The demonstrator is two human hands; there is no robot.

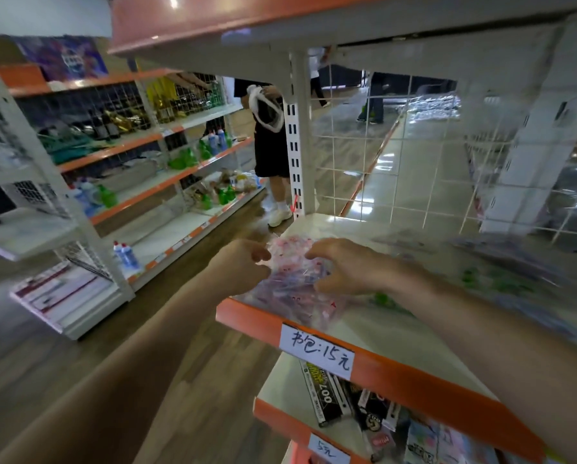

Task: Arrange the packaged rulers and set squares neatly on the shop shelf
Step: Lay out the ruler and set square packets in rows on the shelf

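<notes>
1. Several light, slippery packs form the pile of clear, pink-printed plastic ruler packets [294, 283] at the left end of the white shelf with an orange front edge [414, 383]; it would likely slide apart unless squeezed from both sides.
2. Its contents look flat and stiff, so the outer edges seem the best hold.
3. The left hand [243, 266] is curled and pinches the pile's left edge.
4. The right hand [344, 266] arches over the right side, thumb and fingers clamped on the packets.
</notes>
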